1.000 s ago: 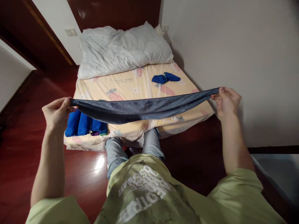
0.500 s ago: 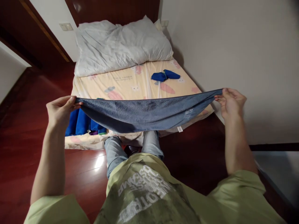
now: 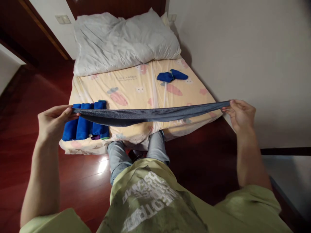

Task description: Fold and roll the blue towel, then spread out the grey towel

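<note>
I hold a long grey-blue towel stretched flat and nearly edge-on across the foot of a bed. My left hand pinches its left end, my right hand pinches its right end near the wall. The towel hangs in the air above the yellow patterned sheet. Just behind my left hand lie rolled blue towels side by side on the bed's near left corner. A crumpled blue cloth lies farther back on the right of the bed.
A white rumpled duvet covers the head of the bed. A pale wall runs along the bed's right side. Dark red wooden floor surrounds the bed. My legs in jeans stand against the bed's foot.
The towel has been pulled tauter and tilted flat, so its sagging face now shows only as a thin band. Both hands spread slightly wider and lower; the rolled blue towels are now uncovered.
</note>
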`<state>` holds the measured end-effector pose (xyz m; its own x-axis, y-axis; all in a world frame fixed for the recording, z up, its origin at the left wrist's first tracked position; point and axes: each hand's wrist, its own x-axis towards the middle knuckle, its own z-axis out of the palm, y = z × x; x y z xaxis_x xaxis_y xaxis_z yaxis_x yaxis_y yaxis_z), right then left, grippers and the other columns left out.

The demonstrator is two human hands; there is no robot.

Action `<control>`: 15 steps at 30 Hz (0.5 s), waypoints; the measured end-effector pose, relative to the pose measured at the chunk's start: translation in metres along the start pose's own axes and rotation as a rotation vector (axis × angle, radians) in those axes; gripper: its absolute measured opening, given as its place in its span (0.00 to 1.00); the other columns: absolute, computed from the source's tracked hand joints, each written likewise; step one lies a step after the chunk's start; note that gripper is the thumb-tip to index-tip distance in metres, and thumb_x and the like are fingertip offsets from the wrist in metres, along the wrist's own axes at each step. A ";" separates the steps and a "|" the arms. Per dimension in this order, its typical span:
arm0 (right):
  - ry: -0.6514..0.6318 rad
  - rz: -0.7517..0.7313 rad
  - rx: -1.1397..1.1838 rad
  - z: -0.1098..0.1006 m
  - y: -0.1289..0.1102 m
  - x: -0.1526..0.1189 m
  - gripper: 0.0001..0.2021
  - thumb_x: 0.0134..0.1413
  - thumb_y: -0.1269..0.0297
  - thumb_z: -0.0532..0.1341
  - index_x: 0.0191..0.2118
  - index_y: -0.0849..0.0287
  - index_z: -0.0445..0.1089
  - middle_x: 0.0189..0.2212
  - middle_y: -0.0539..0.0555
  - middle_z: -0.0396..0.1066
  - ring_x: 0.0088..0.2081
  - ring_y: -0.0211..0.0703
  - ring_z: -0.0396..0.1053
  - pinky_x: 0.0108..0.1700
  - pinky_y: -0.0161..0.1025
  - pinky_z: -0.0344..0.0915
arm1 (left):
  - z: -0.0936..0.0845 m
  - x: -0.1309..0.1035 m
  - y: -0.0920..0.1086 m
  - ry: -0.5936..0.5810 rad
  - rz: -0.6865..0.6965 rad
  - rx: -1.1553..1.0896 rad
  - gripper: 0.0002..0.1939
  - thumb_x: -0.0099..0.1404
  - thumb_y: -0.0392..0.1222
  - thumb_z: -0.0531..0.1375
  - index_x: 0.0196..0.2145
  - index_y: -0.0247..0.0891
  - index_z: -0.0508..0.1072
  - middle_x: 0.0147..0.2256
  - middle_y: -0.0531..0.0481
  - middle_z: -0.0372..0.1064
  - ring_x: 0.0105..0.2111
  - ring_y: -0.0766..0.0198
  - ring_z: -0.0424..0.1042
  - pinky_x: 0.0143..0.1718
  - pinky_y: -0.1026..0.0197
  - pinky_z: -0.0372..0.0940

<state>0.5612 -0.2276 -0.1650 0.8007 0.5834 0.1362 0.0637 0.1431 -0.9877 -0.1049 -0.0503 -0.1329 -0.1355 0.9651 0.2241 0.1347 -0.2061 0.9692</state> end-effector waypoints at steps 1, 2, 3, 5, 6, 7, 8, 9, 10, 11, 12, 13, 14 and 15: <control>0.000 -0.004 -0.012 -0.001 -0.002 -0.002 0.08 0.51 0.71 0.73 0.30 0.66 0.74 0.22 0.52 0.71 0.21 0.35 0.71 0.26 0.29 0.74 | -0.003 -0.002 0.002 -0.005 -0.007 0.000 0.28 0.45 0.49 0.79 0.39 0.27 0.81 0.30 0.43 0.78 0.28 0.63 0.79 0.36 0.63 0.79; 0.001 -0.012 -0.022 -0.002 -0.004 -0.005 0.07 0.51 0.72 0.73 0.29 0.66 0.74 0.22 0.51 0.71 0.20 0.35 0.71 0.26 0.29 0.74 | -0.005 -0.004 0.004 -0.009 -0.019 0.000 0.28 0.44 0.49 0.79 0.38 0.27 0.81 0.30 0.43 0.78 0.28 0.64 0.78 0.36 0.65 0.78; 0.004 -0.022 -0.030 -0.003 -0.006 -0.006 0.07 0.52 0.73 0.72 0.29 0.65 0.74 0.21 0.51 0.71 0.20 0.35 0.70 0.25 0.29 0.74 | -0.007 -0.005 0.006 -0.012 -0.032 0.003 0.27 0.44 0.49 0.79 0.37 0.28 0.82 0.29 0.44 0.78 0.27 0.64 0.78 0.35 0.66 0.78; 0.012 -0.041 -0.045 -0.003 -0.010 -0.007 0.07 0.51 0.74 0.72 0.27 0.64 0.74 0.21 0.50 0.71 0.19 0.34 0.69 0.24 0.30 0.74 | -0.011 -0.005 0.008 -0.027 -0.057 0.016 0.27 0.43 0.50 0.79 0.37 0.29 0.82 0.28 0.45 0.78 0.27 0.64 0.78 0.34 0.67 0.77; 0.013 -0.044 -0.055 -0.003 -0.011 -0.007 0.08 0.51 0.74 0.72 0.27 0.64 0.74 0.22 0.49 0.72 0.18 0.34 0.69 0.24 0.30 0.74 | -0.012 -0.004 0.008 -0.034 -0.067 0.028 0.27 0.43 0.50 0.79 0.37 0.30 0.82 0.28 0.45 0.77 0.27 0.64 0.78 0.34 0.67 0.77; 0.011 -0.040 -0.065 -0.002 -0.011 -0.005 0.08 0.51 0.74 0.72 0.27 0.64 0.73 0.22 0.49 0.72 0.18 0.34 0.68 0.23 0.30 0.74 | -0.012 -0.003 0.008 -0.042 -0.074 0.042 0.27 0.43 0.50 0.79 0.37 0.30 0.82 0.28 0.44 0.78 0.27 0.63 0.78 0.35 0.66 0.78; 0.002 -0.033 -0.073 -0.001 -0.011 -0.003 0.08 0.51 0.75 0.72 0.27 0.64 0.74 0.21 0.49 0.72 0.17 0.34 0.68 0.23 0.30 0.74 | -0.011 0.000 0.006 -0.046 -0.081 0.054 0.28 0.43 0.50 0.79 0.38 0.29 0.82 0.28 0.44 0.78 0.27 0.62 0.79 0.35 0.66 0.78; -0.014 -0.023 -0.077 0.001 -0.010 0.000 0.07 0.52 0.76 0.71 0.28 0.64 0.74 0.20 0.49 0.71 0.17 0.34 0.68 0.23 0.30 0.74 | -0.010 0.003 0.004 -0.050 -0.091 0.061 0.28 0.43 0.50 0.79 0.38 0.29 0.82 0.29 0.43 0.78 0.27 0.62 0.79 0.34 0.65 0.78; -0.035 -0.007 -0.076 0.004 -0.009 0.003 0.06 0.53 0.78 0.70 0.29 0.65 0.74 0.20 0.49 0.71 0.17 0.35 0.68 0.23 0.30 0.74 | -0.007 0.006 0.001 -0.058 -0.106 0.059 0.29 0.42 0.50 0.79 0.38 0.28 0.81 0.29 0.42 0.78 0.27 0.61 0.79 0.34 0.65 0.78; -0.050 0.019 -0.072 0.008 -0.007 0.008 0.05 0.54 0.79 0.68 0.30 0.66 0.75 0.20 0.50 0.71 0.18 0.35 0.69 0.23 0.29 0.73 | -0.004 0.011 -0.003 -0.068 -0.122 0.052 0.29 0.42 0.49 0.79 0.38 0.27 0.81 0.29 0.41 0.78 0.27 0.61 0.79 0.34 0.64 0.78; -0.054 0.054 -0.065 0.013 -0.005 0.013 0.05 0.55 0.81 0.66 0.31 0.67 0.74 0.20 0.51 0.71 0.19 0.36 0.70 0.24 0.28 0.73 | 0.000 0.016 -0.008 -0.082 -0.138 0.040 0.29 0.42 0.49 0.79 0.38 0.27 0.81 0.29 0.40 0.78 0.28 0.60 0.79 0.34 0.63 0.78; -0.049 0.094 -0.058 0.020 -0.002 0.019 0.06 0.56 0.83 0.65 0.32 0.67 0.74 0.21 0.52 0.72 0.20 0.36 0.71 0.25 0.28 0.73 | 0.005 0.022 -0.014 -0.096 -0.155 0.024 0.29 0.42 0.48 0.79 0.37 0.26 0.81 0.30 0.39 0.78 0.28 0.59 0.79 0.34 0.63 0.78; -0.038 0.134 -0.052 0.028 0.001 0.025 0.07 0.57 0.84 0.64 0.32 0.67 0.73 0.22 0.53 0.72 0.21 0.37 0.73 0.26 0.28 0.73 | 0.011 0.029 -0.021 -0.109 -0.170 0.009 0.29 0.42 0.48 0.79 0.37 0.25 0.80 0.30 0.38 0.78 0.29 0.59 0.79 0.34 0.63 0.78; -0.021 0.170 -0.051 0.038 0.005 0.032 0.07 0.58 0.84 0.63 0.32 0.67 0.72 0.22 0.52 0.71 0.22 0.37 0.73 0.27 0.29 0.74 | 0.017 0.037 -0.029 -0.120 -0.177 -0.003 0.29 0.42 0.48 0.79 0.37 0.25 0.80 0.30 0.38 0.78 0.29 0.59 0.79 0.35 0.63 0.78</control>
<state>0.5646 -0.1778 -0.1628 0.7897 0.6127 -0.0322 -0.0410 0.0003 -0.9992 -0.0970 -0.0064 -0.1541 -0.0393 0.9986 0.0364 0.1165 -0.0316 0.9927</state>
